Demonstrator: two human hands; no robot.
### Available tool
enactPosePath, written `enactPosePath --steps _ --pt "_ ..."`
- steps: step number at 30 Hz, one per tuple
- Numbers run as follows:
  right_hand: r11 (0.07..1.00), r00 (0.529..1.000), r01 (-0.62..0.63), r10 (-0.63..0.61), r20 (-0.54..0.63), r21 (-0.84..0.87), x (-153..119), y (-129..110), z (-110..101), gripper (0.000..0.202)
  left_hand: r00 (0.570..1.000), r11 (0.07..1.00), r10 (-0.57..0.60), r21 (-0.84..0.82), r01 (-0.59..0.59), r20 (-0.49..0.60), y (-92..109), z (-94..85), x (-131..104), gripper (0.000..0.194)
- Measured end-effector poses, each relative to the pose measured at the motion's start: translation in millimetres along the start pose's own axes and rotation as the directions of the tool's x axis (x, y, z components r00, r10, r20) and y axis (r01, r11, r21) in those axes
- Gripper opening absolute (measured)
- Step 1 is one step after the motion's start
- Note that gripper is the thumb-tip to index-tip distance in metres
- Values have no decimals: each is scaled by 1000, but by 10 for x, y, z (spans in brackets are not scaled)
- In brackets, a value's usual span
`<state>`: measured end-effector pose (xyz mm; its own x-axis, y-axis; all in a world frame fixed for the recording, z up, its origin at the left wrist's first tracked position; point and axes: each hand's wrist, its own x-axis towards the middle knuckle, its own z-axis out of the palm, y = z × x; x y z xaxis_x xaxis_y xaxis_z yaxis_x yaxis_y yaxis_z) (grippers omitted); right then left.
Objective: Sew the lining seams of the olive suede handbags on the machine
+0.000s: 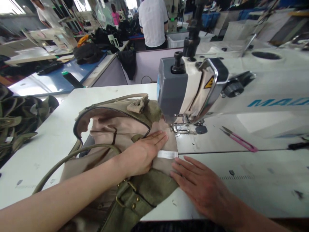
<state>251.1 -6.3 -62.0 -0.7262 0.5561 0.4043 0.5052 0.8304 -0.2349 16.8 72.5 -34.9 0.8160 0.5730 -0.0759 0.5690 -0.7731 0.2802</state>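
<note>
An olive bag [145,190] with its tan lining [103,129] turned out lies on the white sewing table. The lining's edge reaches the presser foot [182,129] of the sewing machine [207,80]. My left hand [145,151] lies flat on the lining, fingers stretched toward the foot. Below the foot, a white label [167,154] sits at the lining's edge. My right hand [198,180] rests with its fingers spread, fingertips touching the lining's edge just under the label.
Pink-handled thread snips [238,139] lie right of the needle area. Dark olive pieces [21,119] are heaped at the left. Behind the table stand a low partition [145,66], a blue-topped table [70,72] and a person in a white shirt [154,22].
</note>
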Motion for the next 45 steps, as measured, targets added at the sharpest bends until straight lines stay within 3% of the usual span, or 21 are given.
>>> enactPosePath --steps 8,12,14,15,17,19,21,24,26,28,30,32,36,39,42,45 --pt "998 1000 6 -8 -30 -66 187 236 86 34 1000 1000 -4 15 4 3 -366 -54 211 78" --pt "998 998 9 -13 -67 -62 236 295 132 33 999 999 -4 34 2 35 -458 -298 278 68" --pt "999 997 8 -12 -80 -44 246 306 134 33 993 995 -84 66 79 88 -283 -481 201 37" --pt "1000 997 4 -6 -76 -29 250 309 131 33 982 987 -138 98 126 129 -125 -551 124 31" --pt "1000 998 -11 12 -61 19 258 306 121 33 945 969 -215 175 174 246 287 -589 -91 51" --pt "997 998 -19 24 -58 77 259 280 105 34 933 971 -172 213 107 315 707 -477 -330 41" --pt "988 997 -8 19 -71 153 242 216 81 35 917 983 -136 168 78 374 1004 -292 -512 29" --pt "960 999 -18 25 -23 279 166 52 30 32 943 994 -82 99 53 321 1140 -139 -576 19" --pt "947 998 -53 45 33 318 99 -70 -11 28 979 997 -73 54 63 190 1091 -183 -485 18" --pt "952 995 -84 66 72 295 45 -168 -52 26 999 999 2 33 -3 49 991 -271 -322 26" --pt "960 988 -121 91 127 251 16 -228 -87 26 986 977 156 158 -145 -57 858 -321 -138 33" --pt "962 978 -141 99 181 232 6 -253 -109 24 976 914 201 375 -155 -85 697 -312 10 41" --pt "958 983 -108 64 169 264 -24 -257 -96 23 993 771 -119 631 90 4 377 -267 87 62" --pt "958 988 -109 76 132 267 -49 -266 -72 24 971 724 -236 661 197 -31 268 -290 45 65" --pt "952 982 -145 107 153 268 -26 -287 -70 21 979 763 -131 615 200 -155 249 -295 45 69" --pt "955 974 -163 116 195 249 31 -302 -81 18 985 818 89 575 13 -149 194 -247 75 58"
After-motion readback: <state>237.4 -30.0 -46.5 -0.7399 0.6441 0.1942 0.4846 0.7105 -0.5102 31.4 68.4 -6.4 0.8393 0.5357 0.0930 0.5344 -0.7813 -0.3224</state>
